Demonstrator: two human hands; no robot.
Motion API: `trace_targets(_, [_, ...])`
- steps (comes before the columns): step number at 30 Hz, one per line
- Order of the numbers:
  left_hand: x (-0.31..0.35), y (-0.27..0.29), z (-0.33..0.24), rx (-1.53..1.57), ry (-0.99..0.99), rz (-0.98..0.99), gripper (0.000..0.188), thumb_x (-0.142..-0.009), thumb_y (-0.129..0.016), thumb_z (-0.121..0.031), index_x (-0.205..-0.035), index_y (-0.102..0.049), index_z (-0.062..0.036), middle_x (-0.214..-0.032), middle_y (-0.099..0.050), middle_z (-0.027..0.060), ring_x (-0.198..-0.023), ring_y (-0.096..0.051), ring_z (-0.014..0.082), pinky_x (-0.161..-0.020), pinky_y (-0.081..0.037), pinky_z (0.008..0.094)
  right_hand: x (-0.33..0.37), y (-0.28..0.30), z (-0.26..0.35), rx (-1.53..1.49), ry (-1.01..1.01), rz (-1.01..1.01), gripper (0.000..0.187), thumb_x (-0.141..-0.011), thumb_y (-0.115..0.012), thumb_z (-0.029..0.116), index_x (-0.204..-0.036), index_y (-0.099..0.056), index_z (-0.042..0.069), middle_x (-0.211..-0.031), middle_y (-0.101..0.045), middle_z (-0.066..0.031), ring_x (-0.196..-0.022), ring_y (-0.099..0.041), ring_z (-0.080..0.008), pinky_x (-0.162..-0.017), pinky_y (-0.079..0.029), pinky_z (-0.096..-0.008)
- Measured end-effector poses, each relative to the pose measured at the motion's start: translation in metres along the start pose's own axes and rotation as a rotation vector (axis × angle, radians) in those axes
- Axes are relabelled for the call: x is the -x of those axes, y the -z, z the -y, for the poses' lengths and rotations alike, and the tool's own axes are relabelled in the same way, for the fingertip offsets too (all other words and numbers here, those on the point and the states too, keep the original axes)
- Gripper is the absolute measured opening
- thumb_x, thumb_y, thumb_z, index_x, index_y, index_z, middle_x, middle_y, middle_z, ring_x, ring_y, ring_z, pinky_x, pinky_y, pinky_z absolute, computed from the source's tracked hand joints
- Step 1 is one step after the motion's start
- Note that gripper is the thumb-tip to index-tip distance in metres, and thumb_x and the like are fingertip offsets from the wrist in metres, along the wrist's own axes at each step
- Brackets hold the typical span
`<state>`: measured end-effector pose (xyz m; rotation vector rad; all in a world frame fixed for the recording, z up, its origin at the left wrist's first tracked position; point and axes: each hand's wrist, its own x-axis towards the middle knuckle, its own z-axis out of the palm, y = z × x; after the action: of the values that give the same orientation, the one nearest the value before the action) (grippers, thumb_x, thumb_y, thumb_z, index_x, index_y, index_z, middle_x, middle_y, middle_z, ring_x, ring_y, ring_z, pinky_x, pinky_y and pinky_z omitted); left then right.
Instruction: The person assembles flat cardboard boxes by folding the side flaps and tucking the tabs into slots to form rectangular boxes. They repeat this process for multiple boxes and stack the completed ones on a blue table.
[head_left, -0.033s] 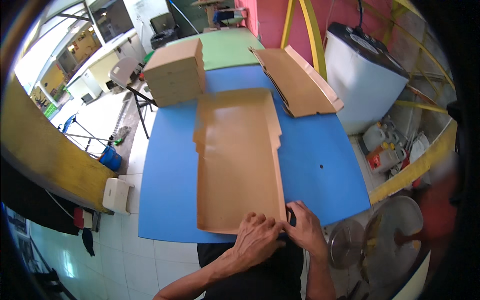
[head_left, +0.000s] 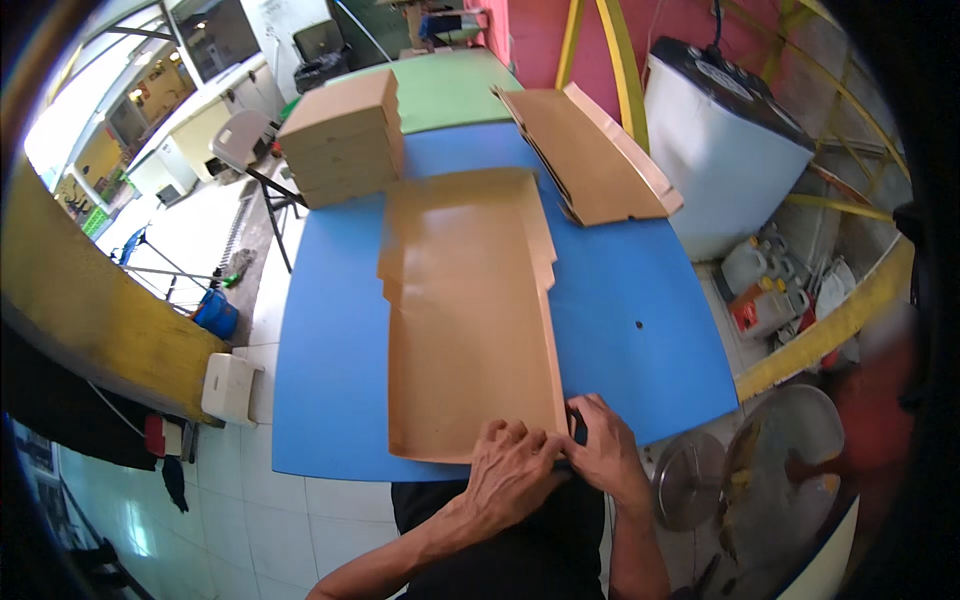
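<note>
A brown cardboard box lies unfolded on the blue table, its low side walls raised and its lid half stretching away from me. My left hand has its fingers curled over the near wall, close to the right corner. At that same corner my right hand grips the box from outside, thumb toward the left hand's fingers. The two hands nearly touch, and they hide the corner fold itself.
Closed boxes are stacked at the table's far left. Flat cardboard blanks lie at the far right. A green table adjoins behind. Beyond the right edge stand a white washing machine and plastic jugs; a white stool is at left.
The whole view has shifted slightly, so the table and box appear a little higher and further left. Both hands stay at the box's near right corner.
</note>
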<state>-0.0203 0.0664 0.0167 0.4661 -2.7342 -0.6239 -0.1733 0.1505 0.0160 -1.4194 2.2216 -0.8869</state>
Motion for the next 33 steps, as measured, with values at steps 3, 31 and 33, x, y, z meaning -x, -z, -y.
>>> trace_targets(3, [0.001, -0.024, 0.001, -0.101, 0.034, -0.296, 0.025, -0.077, -0.076, -0.022, -0.096, -0.067, -0.0083, -0.083, -0.063, 0.0041, -0.085, -0.059, 0.0233, -0.082, -0.04, 0.045, -0.013, -0.015, -0.007, -0.145, -0.05, -0.019, 0.024, -0.087, -0.071, 0.017, -0.1, -0.061, -0.001, -0.082, -0.068, -0.0157, -0.075, -0.067, -0.0348, -0.073, -0.054, -0.044])
trace_targets(31, [0.002, 0.03, 0.044, 0.318, 0.617, 0.098, 0.017, -0.091, -0.066, -0.013, -0.084, -0.064, 0.0027, -0.073, -0.065, 0.0228, -0.07, -0.064, 0.0412, -0.066, -0.049, 0.0471, -0.012, -0.049, 0.006, -0.836, -0.313, 0.229, 0.045, -0.09, -0.073, 0.004, -0.127, -0.049, -0.005, -0.077, -0.067, -0.0084, -0.063, -0.061, -0.0108, -0.056, -0.05, -0.0256])
trace_targets(33, [0.003, 0.029, 0.045, 0.342, 0.66, 0.127, 0.018, -0.091, -0.066, -0.013, -0.083, -0.063, 0.0028, -0.073, -0.064, 0.0223, -0.07, -0.064, 0.0409, -0.067, -0.049, 0.0471, -0.013, -0.049, 0.004, -0.914, -0.328, 0.239, 0.046, -0.09, -0.073, 0.003, -0.128, -0.049, -0.005, -0.08, -0.068, -0.0086, -0.065, -0.062, -0.0112, -0.058, -0.052, -0.0253])
